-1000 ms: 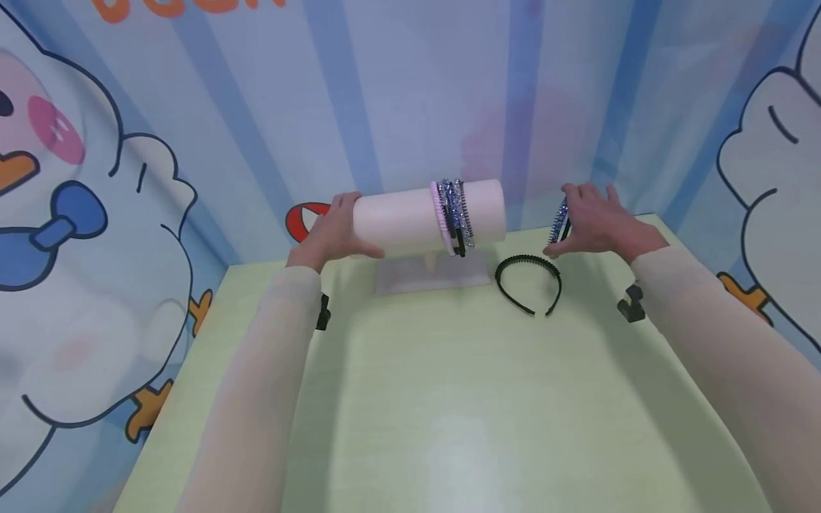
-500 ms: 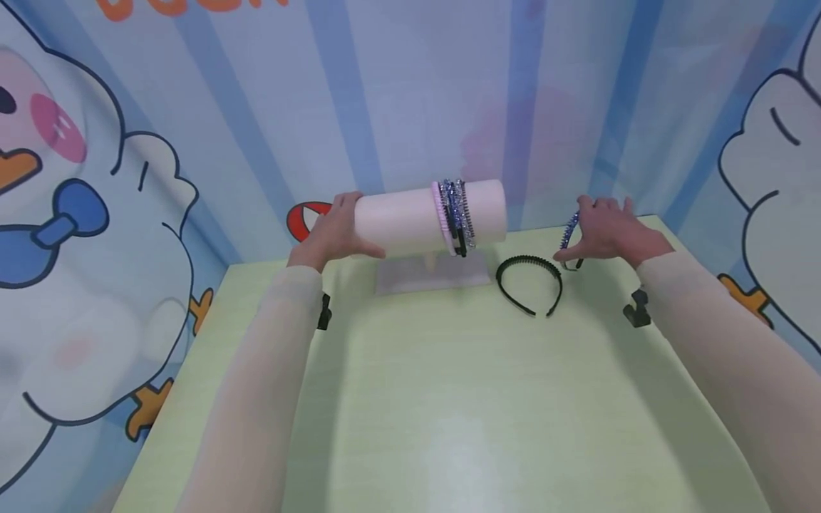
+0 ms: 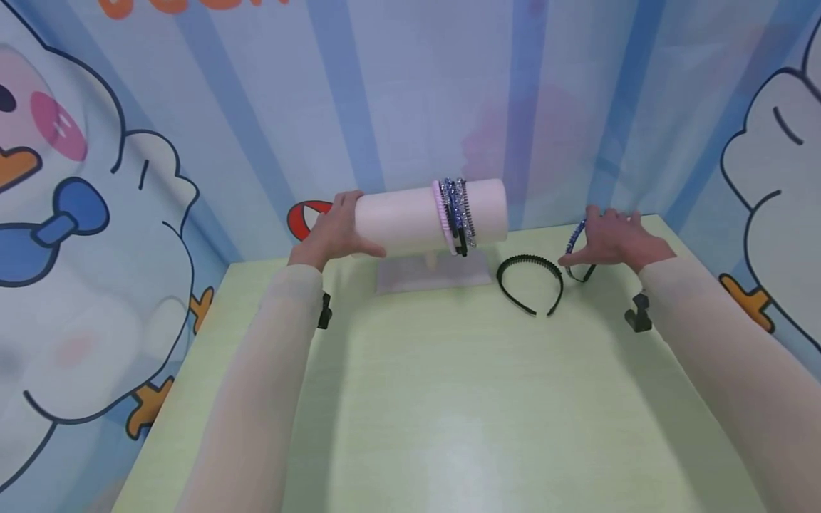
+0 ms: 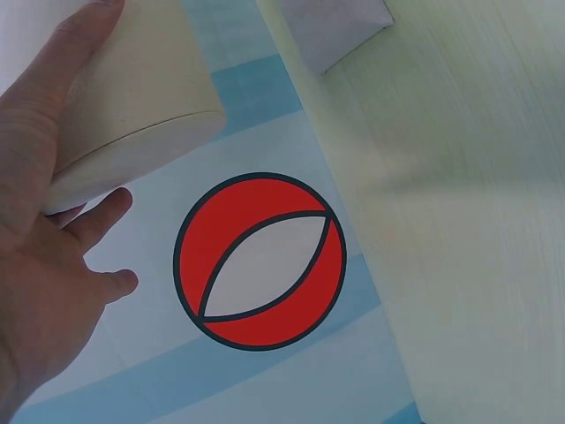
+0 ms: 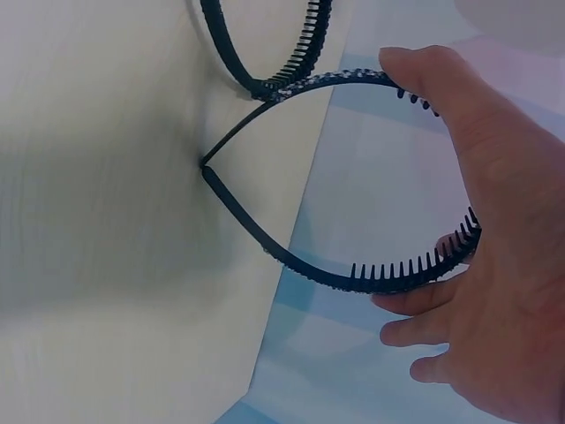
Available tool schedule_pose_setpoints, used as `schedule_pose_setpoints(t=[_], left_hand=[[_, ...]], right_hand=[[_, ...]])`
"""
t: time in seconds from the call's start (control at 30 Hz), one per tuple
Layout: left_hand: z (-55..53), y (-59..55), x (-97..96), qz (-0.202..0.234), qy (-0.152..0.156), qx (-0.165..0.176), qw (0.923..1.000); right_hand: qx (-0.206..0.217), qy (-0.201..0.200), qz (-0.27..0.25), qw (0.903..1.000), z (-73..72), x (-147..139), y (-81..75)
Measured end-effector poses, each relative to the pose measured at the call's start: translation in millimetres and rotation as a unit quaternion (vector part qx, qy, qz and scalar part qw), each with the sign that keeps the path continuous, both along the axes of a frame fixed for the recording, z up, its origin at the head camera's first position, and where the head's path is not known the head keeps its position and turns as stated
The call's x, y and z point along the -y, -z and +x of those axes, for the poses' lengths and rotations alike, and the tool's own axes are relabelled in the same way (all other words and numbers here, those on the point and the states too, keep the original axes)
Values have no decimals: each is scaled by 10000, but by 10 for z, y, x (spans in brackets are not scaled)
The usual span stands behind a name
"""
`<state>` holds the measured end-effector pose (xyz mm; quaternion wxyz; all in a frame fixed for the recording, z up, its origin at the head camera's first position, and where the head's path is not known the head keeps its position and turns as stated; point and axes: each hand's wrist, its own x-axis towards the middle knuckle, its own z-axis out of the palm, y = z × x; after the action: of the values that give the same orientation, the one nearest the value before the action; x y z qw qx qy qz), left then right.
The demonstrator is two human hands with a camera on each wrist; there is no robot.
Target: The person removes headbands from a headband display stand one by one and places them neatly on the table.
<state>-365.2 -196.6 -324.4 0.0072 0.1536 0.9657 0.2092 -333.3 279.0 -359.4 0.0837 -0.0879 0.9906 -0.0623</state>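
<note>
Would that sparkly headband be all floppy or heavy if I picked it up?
The sparkly headband is probably springy, not floppy: its band arches in a smooth curve from the right hand. It's likely light, being so thin. Its little teeth might snag things.

left hand [image 3: 330,234]: gripping | right hand [image 3: 617,240]: pinching | arms [image 3: 256,377]: extended forward

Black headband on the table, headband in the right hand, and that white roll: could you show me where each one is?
Black headband [image 3: 529,259]: head view, top of its arch.
Held headband [image 5: 380,284]: right wrist view, on its toothed band.
White roll [image 3: 399,219]: head view, on its bare side.
</note>
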Motion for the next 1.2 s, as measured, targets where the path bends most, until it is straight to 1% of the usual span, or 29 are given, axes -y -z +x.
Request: schedule_pose_setpoints(t=[0.23,0.4,0.57,0.67,0.8,0.97,1.1,1.2], left_hand=[[4,12,26,-11,-38,-21,10000],[22,15,25,-39,-1,-36,10000],[-8,38,23,-99,11,-58,9999],[-20,39,25,-98,43,-99,9999],[-24,33,32,-91,35,-125,9999],[-20,32,35,-45,-11,-59,10000],[-26,32,31,-35,-10,-65,10000],[-32,24,11,-25,39,-98,9999]], right_hand=[[8,131,-61,9999,-22,5,74],[202,339,-140,9991,-26,2,161],[454,655,-344,9962,-12,-13,261],[557,812,-384,9944,-16,-6,277],[614,852,-374,9938,-20,8,263],[761,947,-449,9916,-24,9,278],[738,975,-460,9914,-27,2,308],[710,1075,-479,9905,-21,-18,340]])
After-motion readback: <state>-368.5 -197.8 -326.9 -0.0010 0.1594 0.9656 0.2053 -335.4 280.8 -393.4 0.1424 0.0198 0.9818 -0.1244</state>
